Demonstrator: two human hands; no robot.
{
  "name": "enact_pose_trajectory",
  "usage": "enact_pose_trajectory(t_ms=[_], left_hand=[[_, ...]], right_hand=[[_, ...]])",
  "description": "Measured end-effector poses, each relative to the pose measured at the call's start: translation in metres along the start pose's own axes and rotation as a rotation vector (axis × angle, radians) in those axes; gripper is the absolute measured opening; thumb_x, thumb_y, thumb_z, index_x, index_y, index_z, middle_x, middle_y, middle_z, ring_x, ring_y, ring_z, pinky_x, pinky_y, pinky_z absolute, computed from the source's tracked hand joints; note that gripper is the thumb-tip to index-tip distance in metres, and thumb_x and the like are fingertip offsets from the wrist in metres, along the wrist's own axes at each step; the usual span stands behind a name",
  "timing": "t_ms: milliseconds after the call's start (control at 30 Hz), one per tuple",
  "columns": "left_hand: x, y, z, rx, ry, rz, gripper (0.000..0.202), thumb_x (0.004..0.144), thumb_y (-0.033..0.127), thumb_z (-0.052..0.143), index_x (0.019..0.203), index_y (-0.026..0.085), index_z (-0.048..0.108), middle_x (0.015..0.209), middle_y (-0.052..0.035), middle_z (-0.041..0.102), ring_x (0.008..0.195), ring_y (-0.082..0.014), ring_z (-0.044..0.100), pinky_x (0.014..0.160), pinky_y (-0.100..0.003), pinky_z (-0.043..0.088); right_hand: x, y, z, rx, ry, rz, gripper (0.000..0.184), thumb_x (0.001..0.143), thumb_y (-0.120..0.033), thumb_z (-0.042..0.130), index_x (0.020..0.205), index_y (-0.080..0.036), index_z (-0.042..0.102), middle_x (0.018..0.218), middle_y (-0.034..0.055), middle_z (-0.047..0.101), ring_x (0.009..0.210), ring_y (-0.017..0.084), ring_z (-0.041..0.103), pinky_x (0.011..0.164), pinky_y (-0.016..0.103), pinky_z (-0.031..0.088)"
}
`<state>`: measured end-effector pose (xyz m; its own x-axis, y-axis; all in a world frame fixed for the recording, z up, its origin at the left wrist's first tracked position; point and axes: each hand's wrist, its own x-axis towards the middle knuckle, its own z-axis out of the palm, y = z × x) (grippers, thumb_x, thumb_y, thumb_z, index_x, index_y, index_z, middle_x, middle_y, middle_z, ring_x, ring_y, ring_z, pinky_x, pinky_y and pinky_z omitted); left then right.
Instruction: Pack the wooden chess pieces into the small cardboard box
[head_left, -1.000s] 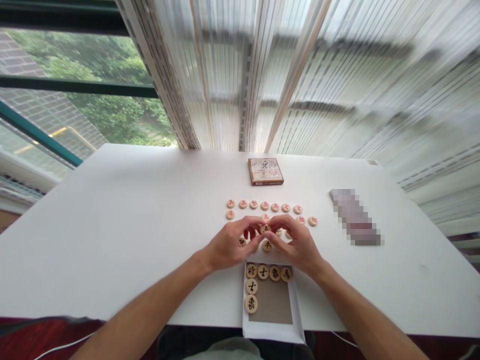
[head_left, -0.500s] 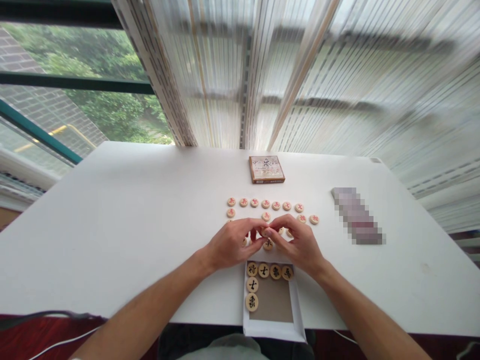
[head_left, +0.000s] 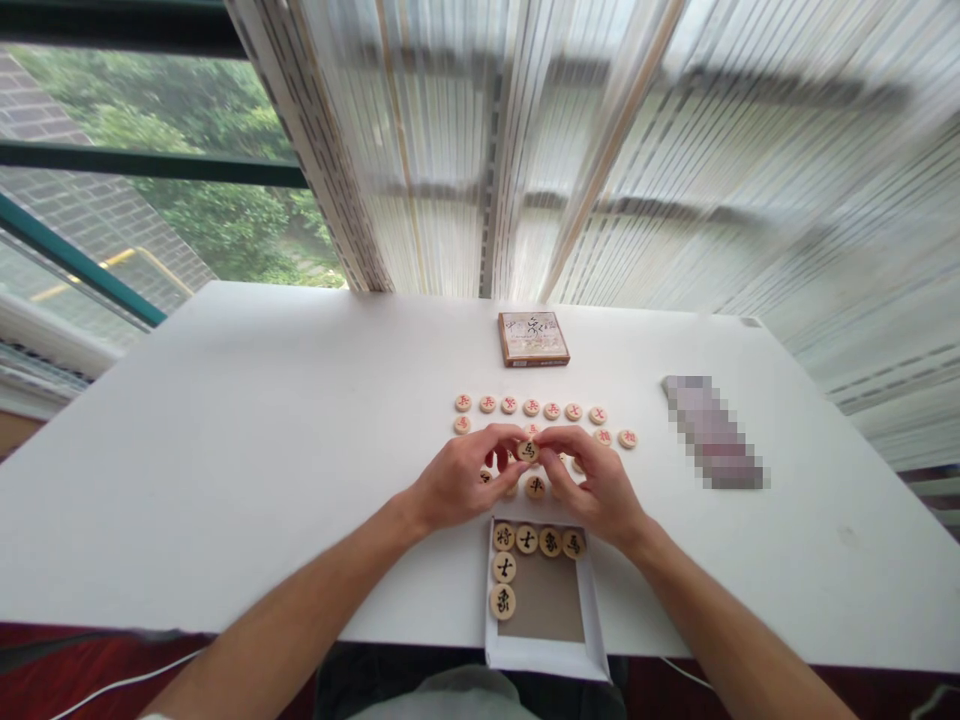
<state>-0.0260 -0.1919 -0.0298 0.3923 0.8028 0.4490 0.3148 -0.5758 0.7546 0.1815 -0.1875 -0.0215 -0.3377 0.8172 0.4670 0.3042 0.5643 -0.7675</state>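
Note:
Between my fingertips is a round wooden Chinese chess piece with a black character facing up. My left hand pinches it from the left, and my right hand grips its right side. Below my hands an open white box tray lies near the table's front edge. Several black-marked pieces fill its top row and left column, among them a corner piece. Another black piece lies on the table just under my fingers. More pieces around it are partly hidden by my hands.
Red-marked pieces form a row beyond my hands, with two red pieces to the right. A flat printed box lid lies farther back. At right is a blurred-out object on the white table. Blinds and a window stand behind.
The chess piece between my fingers has been turned so that its black character now shows. My hands have stayed in nearly the same place above the tray.

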Motion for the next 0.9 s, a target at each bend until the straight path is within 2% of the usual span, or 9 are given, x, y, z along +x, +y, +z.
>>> enact_pose_trajectory(t_ms=[133, 300, 567, 900], left_hand=[[0.0005, -0.0005, 0.0004, -0.057, 0.018, -0.037, 0.028, 0.095, 0.025, 0.066, 0.120, 0.018, 0.058, 0.088, -0.0014, 0.070, 0.067, -0.0104, 0.064, 0.065, -0.023, 0.054], [0.0011, 0.0016, 0.0004, -0.088, 0.019, -0.040, 0.029, 0.095, 0.026, 0.064, 0.122, 0.018, 0.058, 0.089, -0.0025, 0.071, 0.067, -0.0108, 0.063, 0.063, -0.024, 0.053], [0.0020, 0.0045, 0.0005, -0.210, 0.016, -0.099, 0.026, 0.099, 0.026, 0.060, 0.122, 0.016, 0.058, 0.091, -0.0055, 0.071, 0.076, -0.0140, 0.068, 0.064, -0.024, 0.053], [0.0012, 0.0039, 0.0003, -0.222, -0.023, -0.158, 0.023, 0.097, 0.029, 0.063, 0.116, 0.017, 0.057, 0.085, -0.0036, 0.072, 0.069, -0.0126, 0.066, 0.061, -0.023, 0.050]], right_hand=[[-0.0014, 0.0016, -0.0009, -0.018, -0.041, -0.003, 0.020, 0.095, -0.019, 0.061, 0.115, -0.023, 0.062, 0.102, 0.0072, 0.073, 0.091, 0.020, 0.073, 0.080, 0.034, 0.061], [-0.0019, 0.0023, -0.0006, -0.010, -0.033, 0.007, 0.020, 0.095, -0.020, 0.063, 0.115, -0.023, 0.062, 0.101, 0.0069, 0.073, 0.089, 0.020, 0.072, 0.078, 0.035, 0.061], [-0.0009, 0.0008, 0.0001, 0.061, -0.031, 0.002, 0.023, 0.093, -0.019, 0.066, 0.115, -0.023, 0.061, 0.100, 0.0062, 0.070, 0.084, 0.018, 0.070, 0.076, 0.034, 0.062], [0.0007, -0.0018, 0.0015, -0.071, -0.018, -0.096, 0.020, 0.091, -0.018, 0.067, 0.109, -0.024, 0.061, 0.088, 0.0023, 0.069, 0.077, 0.017, 0.068, 0.070, 0.031, 0.060]])
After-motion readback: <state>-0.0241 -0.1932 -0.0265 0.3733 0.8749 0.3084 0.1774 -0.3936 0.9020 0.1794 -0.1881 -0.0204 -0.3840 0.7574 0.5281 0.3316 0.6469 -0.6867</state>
